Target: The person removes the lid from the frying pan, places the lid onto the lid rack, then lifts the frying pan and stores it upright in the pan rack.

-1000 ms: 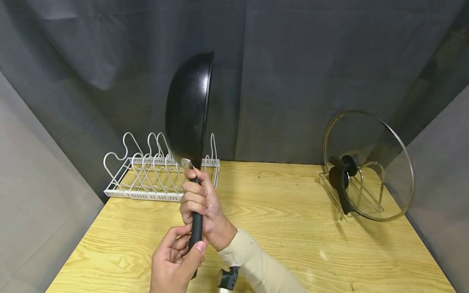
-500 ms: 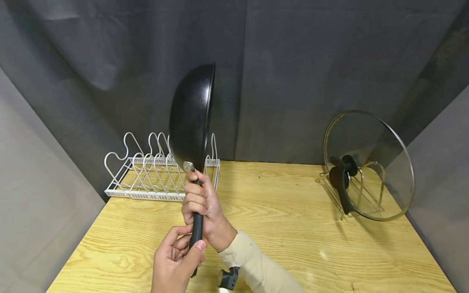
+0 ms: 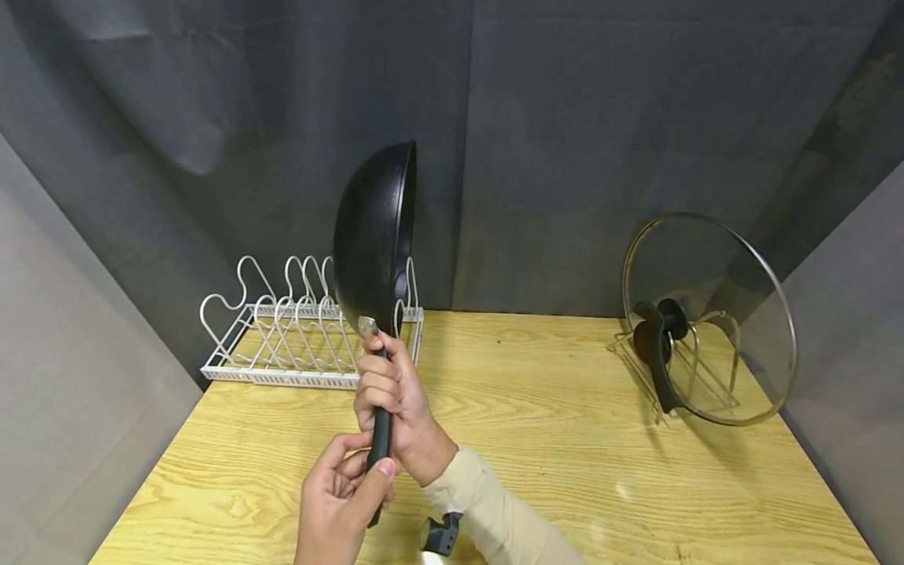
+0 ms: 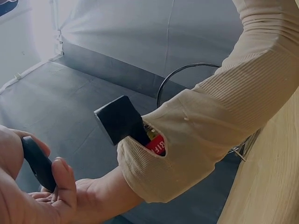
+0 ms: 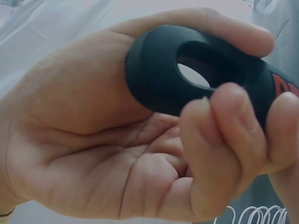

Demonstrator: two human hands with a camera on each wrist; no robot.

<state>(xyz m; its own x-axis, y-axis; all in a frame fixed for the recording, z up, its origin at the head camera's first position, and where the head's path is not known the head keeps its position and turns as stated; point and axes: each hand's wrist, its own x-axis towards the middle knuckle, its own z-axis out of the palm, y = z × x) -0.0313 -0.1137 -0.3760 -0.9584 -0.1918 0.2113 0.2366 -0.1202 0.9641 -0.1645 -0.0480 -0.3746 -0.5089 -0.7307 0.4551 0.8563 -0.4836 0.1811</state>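
In the head view, a deep black wok (image 3: 369, 231) stands on edge, handle downward, its mouth facing right. My right hand (image 3: 395, 408) grips the black handle just below the metal bracket. Lower down, my left hand (image 3: 333, 498) pinches the handle's end between thumb and fingers. The right wrist view gives a close look at that handle end (image 5: 159, 70), which has an oval hole. Behind the hands is a white wire rack (image 3: 297, 377); its right-hand loops overlap the wok's lower rim. Whether wok and rack touch, I cannot tell.
At the right, a glass lid (image 3: 734, 329) with a black knob leans in a small wire stand (image 3: 695, 353). Both stand on a wooden table (image 3: 537, 463). Grey cloth (image 3: 565, 157) hangs behind. A black camera device (image 4: 117, 119) pokes out of the right sleeve (image 4: 187, 121).
The wok has come down and slightly right, so that its lower rim overlaps the rack's right-hand loops. Both hands keep their hold on the handle. Lid and rack stay put.
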